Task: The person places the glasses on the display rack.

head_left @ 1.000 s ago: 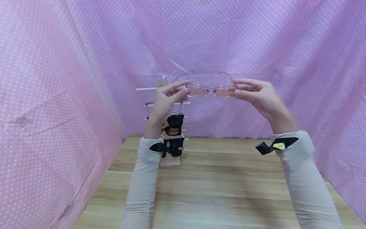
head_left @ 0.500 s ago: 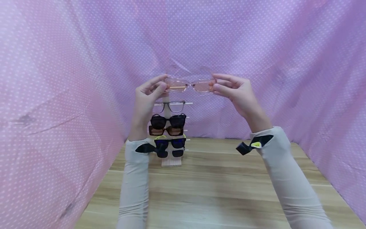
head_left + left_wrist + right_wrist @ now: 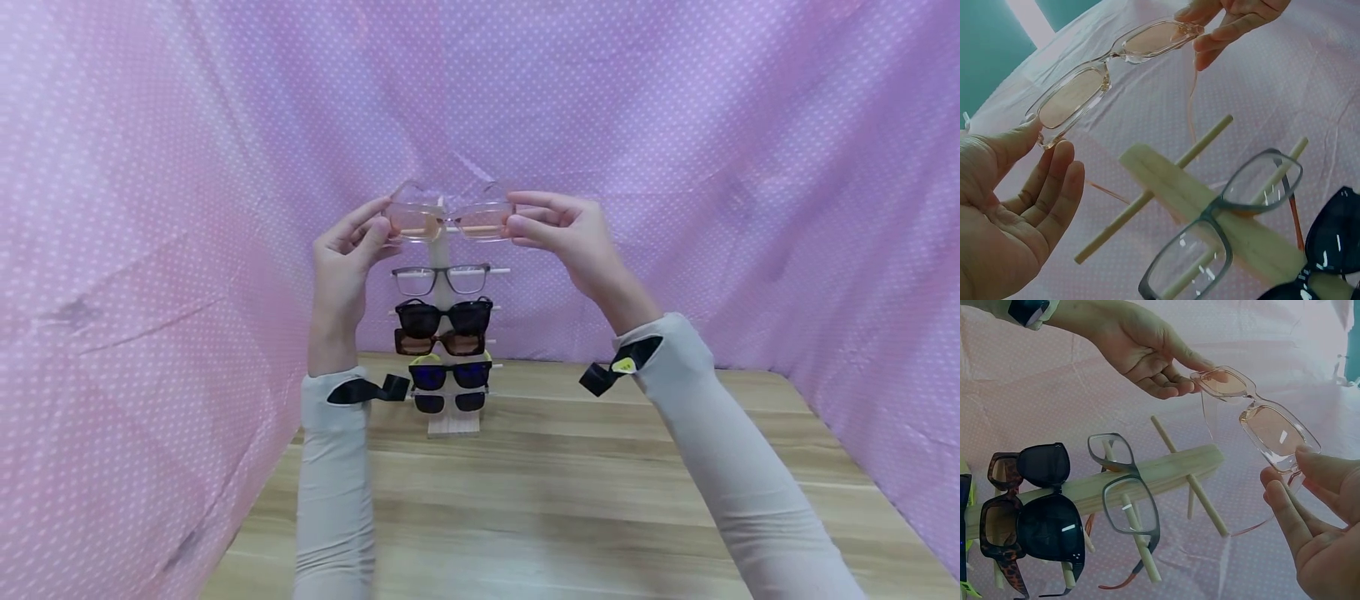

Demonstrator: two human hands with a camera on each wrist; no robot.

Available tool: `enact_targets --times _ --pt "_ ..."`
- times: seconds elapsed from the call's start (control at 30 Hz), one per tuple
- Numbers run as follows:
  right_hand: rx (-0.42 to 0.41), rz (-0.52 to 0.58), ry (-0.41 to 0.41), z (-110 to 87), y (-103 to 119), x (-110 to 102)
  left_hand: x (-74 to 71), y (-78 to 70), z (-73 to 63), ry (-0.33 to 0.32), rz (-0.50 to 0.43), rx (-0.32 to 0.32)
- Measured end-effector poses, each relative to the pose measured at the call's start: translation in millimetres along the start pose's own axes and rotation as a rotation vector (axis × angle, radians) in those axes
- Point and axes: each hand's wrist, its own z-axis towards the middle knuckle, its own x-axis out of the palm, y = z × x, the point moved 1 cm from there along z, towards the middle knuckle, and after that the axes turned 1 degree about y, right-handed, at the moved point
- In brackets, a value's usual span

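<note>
A pair of clear-framed sunglasses with pale pink lenses is held up level at the top of a wooden glasses stand. My left hand pinches its left end between thumb and fingers. At the other end my right hand pinches the frame the same way. The temples are unfolded and point away toward the stand. In the left wrist view, the top peg of the stand carries no glasses, and the sunglasses hang apart from it, above and in front.
Below on the stand sit grey-framed eyeglasses, black sunglasses, tortoiseshell sunglasses and further dark pairs. The stand rests on a wood-grain table. Pink dotted cloth surrounds the table at the back and sides.
Both hands have carried the pink-lensed sunglasses leftward, from right of the stand to in front of its top peg. The pairs on the stand, earlier partly hidden by the left arm, now show fully.
</note>
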Motion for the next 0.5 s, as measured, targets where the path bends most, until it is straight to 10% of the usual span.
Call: enact_targets --times 0.5 --pt "0.032 -0.031 -0.022 17.8 -14.6 21.8 -19.4 6.5 0.9 -0.076 0.038 -0.050"
